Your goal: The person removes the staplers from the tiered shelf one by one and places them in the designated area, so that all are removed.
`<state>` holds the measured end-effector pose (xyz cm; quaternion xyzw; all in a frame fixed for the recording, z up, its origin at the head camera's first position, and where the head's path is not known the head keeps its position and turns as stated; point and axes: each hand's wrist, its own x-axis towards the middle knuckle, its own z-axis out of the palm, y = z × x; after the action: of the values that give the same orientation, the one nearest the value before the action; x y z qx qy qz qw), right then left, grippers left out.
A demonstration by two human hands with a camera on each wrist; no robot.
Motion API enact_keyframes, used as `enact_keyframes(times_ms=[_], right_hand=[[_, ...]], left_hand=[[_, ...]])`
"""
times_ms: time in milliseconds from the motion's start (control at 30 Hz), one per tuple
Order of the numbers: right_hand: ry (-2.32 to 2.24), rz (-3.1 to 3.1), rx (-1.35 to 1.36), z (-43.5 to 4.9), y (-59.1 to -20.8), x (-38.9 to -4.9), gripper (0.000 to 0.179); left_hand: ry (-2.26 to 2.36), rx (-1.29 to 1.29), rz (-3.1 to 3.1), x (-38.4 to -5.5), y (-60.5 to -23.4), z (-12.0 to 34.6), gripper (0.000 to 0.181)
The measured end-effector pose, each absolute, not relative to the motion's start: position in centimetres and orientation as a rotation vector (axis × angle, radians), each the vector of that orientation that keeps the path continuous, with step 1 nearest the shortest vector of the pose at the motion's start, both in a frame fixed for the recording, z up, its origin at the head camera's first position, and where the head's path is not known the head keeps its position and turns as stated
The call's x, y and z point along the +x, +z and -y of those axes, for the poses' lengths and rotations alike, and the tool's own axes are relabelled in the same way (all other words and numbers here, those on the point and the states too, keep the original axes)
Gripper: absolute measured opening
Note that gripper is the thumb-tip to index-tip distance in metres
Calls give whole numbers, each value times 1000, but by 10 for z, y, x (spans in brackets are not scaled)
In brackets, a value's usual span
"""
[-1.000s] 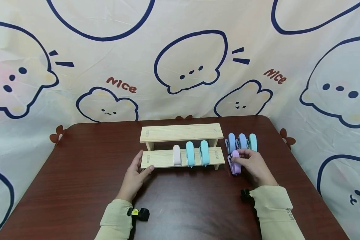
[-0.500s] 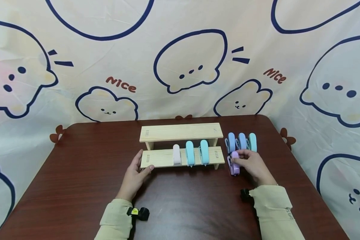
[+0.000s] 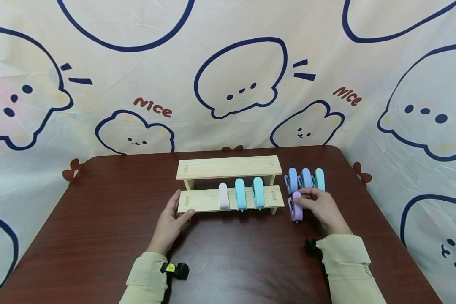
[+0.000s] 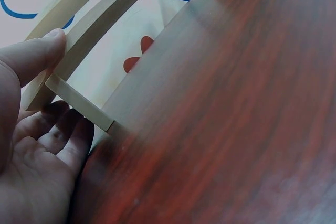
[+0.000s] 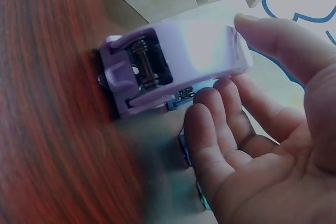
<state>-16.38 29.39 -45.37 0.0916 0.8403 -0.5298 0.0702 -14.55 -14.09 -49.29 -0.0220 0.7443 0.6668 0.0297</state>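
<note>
My left hand (image 3: 169, 223) grips the left end of the front board of a wooden two-tier stand (image 3: 201, 201). Its thumb lies on the front edge, and the other fingers reach round the end near a leg (image 4: 79, 100). A pale lilac clip (image 3: 223, 196) and two turquoise clips (image 3: 240, 194) are fixed along this board. To the right of the stand, my right hand (image 3: 321, 209) pinches the upper end of a purple spring clip (image 5: 194, 51) between thumb and fingers. The purple clip's lower end, with its metal spring showing, points down at the tabletop.
Behind the purple clip, two blue clips (image 3: 292, 180) and a mint-green clip (image 3: 319, 179) stand in a row on the brown table (image 3: 110, 219). The stand's rear, higher board (image 3: 229, 167) bears no clips. A patterned cloth (image 3: 228, 25) hangs around the table's back and sides.
</note>
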Motion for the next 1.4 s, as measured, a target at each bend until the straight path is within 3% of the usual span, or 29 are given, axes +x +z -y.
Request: enact_keyframes(times_ms=[233,667,1400], right_hand=[[-1630,-2535,344,-297,-446,-164,56],[-1854,-2608,367,-291,-433,-157,48],[-2092,-2526,106,-249,-423,-153,42]], left_hand=[[2065,-66,-2282,-145,-493,141,85],[2052,-68,-2294,-145,-491,141,85],[2080,-68,-2265,-145,-493,141,85]])
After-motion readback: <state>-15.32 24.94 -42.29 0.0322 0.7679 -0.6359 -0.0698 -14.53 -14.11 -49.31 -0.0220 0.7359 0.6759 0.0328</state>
